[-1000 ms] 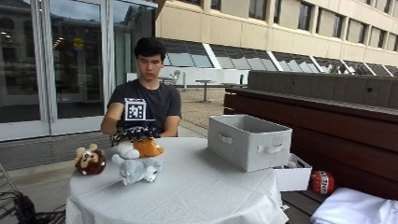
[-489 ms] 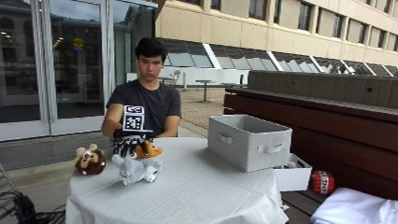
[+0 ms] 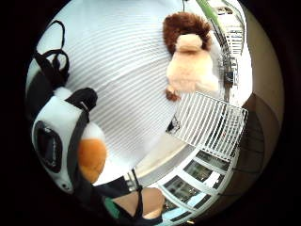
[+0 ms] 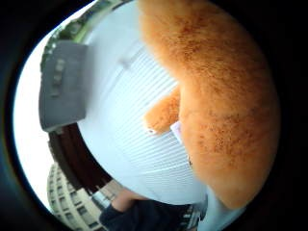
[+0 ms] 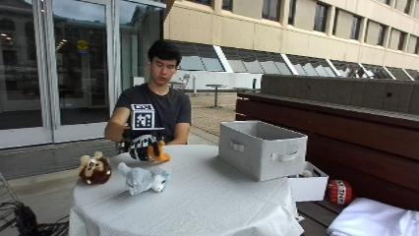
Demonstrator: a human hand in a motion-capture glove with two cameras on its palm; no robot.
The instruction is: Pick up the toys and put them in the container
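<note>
Across the round table (image 5: 216,206) sits a person whose gloved right hand (image 5: 138,146) grips an orange plush toy (image 5: 160,153) at the table's far left edge. That toy (image 4: 216,96) fills the thumb side palm view, one leg hanging over the striped cloth (image 4: 130,125). A brown lion toy (image 5: 95,168) sits at the left edge, and it (image 3: 188,52) also lies on the cloth in the little finger side view. Just in front of the hand lies a grey plush animal (image 5: 145,178). The grey fabric container (image 5: 262,147) stands open-topped at the right of the table.
A small white box (image 5: 309,185) sits beside the table below the container, with a red object (image 5: 338,191) and white cloth (image 5: 373,221) near it. A dark wooden bench wall (image 5: 340,123) runs along the right. Glass doors are behind the person.
The gloved hand has come down from above the orange toy and closed round it. The lion, the grey animal and the container have not moved.
</note>
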